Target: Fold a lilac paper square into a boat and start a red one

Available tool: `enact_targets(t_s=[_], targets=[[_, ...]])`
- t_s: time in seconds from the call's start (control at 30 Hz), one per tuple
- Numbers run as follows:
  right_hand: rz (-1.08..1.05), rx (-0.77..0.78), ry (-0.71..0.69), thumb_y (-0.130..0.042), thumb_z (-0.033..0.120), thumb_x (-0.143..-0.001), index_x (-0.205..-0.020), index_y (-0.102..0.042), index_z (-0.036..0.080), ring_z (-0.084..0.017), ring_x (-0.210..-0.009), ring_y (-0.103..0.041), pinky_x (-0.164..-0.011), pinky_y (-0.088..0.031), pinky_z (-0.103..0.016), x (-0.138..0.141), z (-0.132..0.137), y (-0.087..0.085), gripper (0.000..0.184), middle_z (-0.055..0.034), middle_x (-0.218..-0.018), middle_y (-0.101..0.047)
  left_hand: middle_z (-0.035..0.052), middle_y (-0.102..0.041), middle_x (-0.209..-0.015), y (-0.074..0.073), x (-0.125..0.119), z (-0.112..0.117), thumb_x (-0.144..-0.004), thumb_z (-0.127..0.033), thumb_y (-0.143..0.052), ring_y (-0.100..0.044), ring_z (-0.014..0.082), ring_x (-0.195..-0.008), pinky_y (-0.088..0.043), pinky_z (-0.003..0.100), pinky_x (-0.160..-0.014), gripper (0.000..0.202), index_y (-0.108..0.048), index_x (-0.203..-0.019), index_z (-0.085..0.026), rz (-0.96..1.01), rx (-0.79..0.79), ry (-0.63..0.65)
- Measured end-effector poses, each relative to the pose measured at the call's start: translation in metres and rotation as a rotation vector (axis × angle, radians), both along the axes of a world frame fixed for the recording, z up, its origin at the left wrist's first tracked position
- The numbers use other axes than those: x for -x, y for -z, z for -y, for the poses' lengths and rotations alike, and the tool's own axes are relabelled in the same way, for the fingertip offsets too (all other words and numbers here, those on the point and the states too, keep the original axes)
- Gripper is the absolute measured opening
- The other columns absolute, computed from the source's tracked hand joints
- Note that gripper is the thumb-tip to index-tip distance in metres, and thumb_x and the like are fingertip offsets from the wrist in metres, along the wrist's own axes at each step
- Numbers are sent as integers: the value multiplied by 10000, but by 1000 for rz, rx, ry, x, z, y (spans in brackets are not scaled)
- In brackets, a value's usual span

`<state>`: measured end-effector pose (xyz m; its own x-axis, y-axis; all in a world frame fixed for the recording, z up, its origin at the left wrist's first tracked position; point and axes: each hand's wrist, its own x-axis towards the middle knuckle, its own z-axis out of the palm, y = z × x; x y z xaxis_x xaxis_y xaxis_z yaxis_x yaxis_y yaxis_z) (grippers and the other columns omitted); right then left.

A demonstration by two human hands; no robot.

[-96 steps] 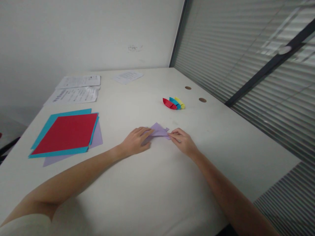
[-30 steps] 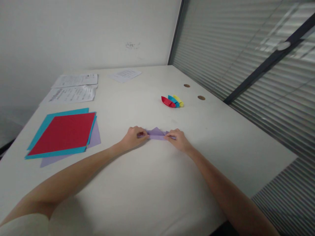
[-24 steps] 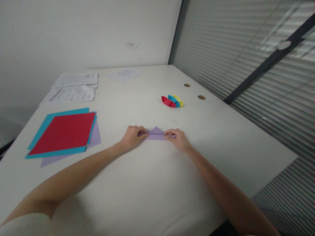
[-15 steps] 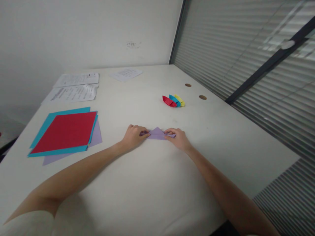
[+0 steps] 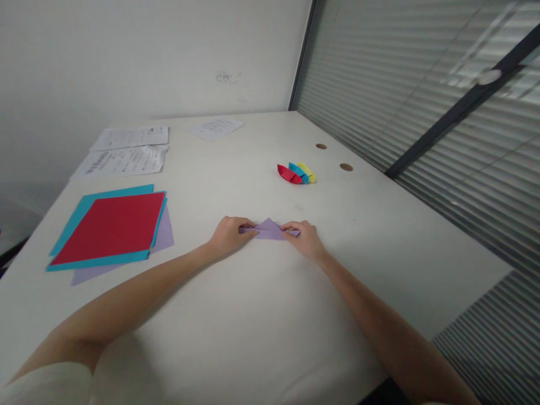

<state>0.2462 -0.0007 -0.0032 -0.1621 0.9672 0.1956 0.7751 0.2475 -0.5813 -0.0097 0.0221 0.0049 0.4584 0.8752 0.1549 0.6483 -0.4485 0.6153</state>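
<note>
A piece of folded purple paper [image 5: 269, 230] lies low over the white table [image 5: 236, 315], a triangular peak pointing away from me at its middle. My left hand [image 5: 231, 232] pinches its left end between thumb and fingers. At the other end, my right hand [image 5: 304, 239] is closed on the paper, with the right tip sticking out past the fingers. Parts of both ends are hidden under the fingertips. Beyond my hands rest three small folded paper boats, one red [image 5: 289, 174], one blue [image 5: 298, 172] and one yellow [image 5: 307, 172], overlapping one another.
To the left is a stack of paper sheets, red [image 5: 112, 228] on top, with blue [image 5: 78, 222] and purple [image 5: 165, 230] edges showing beneath. Printed pages [image 5: 126, 160] lie farther back. Two round holes [image 5: 346, 167] pierce the table near the blinds [image 5: 442, 169] on the right.
Both hands keep their pinch on the purple paper, whose front strip now looks slightly raised along the fold. The whole view has shifted a little.
</note>
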Motion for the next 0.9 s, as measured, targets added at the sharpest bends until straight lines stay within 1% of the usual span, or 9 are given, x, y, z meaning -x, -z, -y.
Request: enact_targets(t_s=[0.13, 0.23, 0.3, 0.37, 0.43, 0.53, 0.7, 0.9], targets=[[-18, -3, 17, -694, 291, -785, -915, -747, 271, -201, -741, -642, -773, -480, -380, 1, 0, 1, 142, -17, -729, -721, 22, -757, -856, -6, -4, 0, -819, -385, -671, -661, 160, -726, -461, 265, -666, 223, -747, -955, -226, -41, 50, -35], [-19, 15, 29, -715, 256, -758, -939, -738, 271, -212, -768, -639, -774, -471, -383, 0, 0, 1, 183, -16, -728, -713, 17, -749, -855, -9, -6, -1, -783, -393, -704, -658, 169, -743, -454, 275, -672, 236, -737, -954, -234, -75, 61, -77], [-17, 19, 32, -718, 250, -752, -948, -732, 268, -212, -780, -636, -780, -467, -383, 0, -1, 1, 198, -15, -738, -713, 19, -743, -846, -9, -6, -2, -786, -411, -695, -655, 172, -743, -447, 281, -670, 242, -735, -944, -233, -91, 71, -86], [-17, 14, 25, -711, 255, -757, -950, -727, 266, -202, -765, -630, -776, -466, -376, -1, -1, 2, 195, -14, -745, -714, 17, -739, -839, -9, -7, -1, -813, -406, -661, -653, 171, -743, -446, 288, -683, 225, -733, -939, -235, -93, 82, -84], [-15, 18, 21, -704, 259, -762, -950, -725, 268, -200, -763, -625, -770, -465, -371, -1, -1, 2, 190, -15, -751, -714, 16, -733, -827, -9, -8, 0, -836, -365, -627, -652, 167, -739, -450, 296, -708, 195, -731, -938, -235, -90, 88, -89], [-4, 47, 36, -704, 243, -759, -958, -723, 271, -212, -796, -625, -786, -460, -379, 1, -1, -1, 201, -15, -761, -711, 17, -724, -815, -8, -8, 1, -822, -313, -627, -642, 157, -722, -454, 300, -727, 178, -726, -939, -224, -64, 87, -105], [10, 109, 45, -699, 198, -762, -1000, -716, 275, -220, -845, -626, -837, -443, -392, 3, 1, -6, 251, -11, -794, -714, 18, -704, -784, -4, -6, -1, -767, -333, -678, -614, 145, -677, -445, 275, -673, 225, -722, -940, -196, -10, 102, -110], [1, 151, 77, -686, 217, -772, -988, -731, 270, -221, -862, -621, -865, -426, -396, 5, 1, -10, 228, -13, -773, -708, 16, -717, -815, -6, -6, 0, -790, -352, -665, -630, 149, -716, -440, 263, -681, 221, -717, -947, -206, -45, 120, -118]])
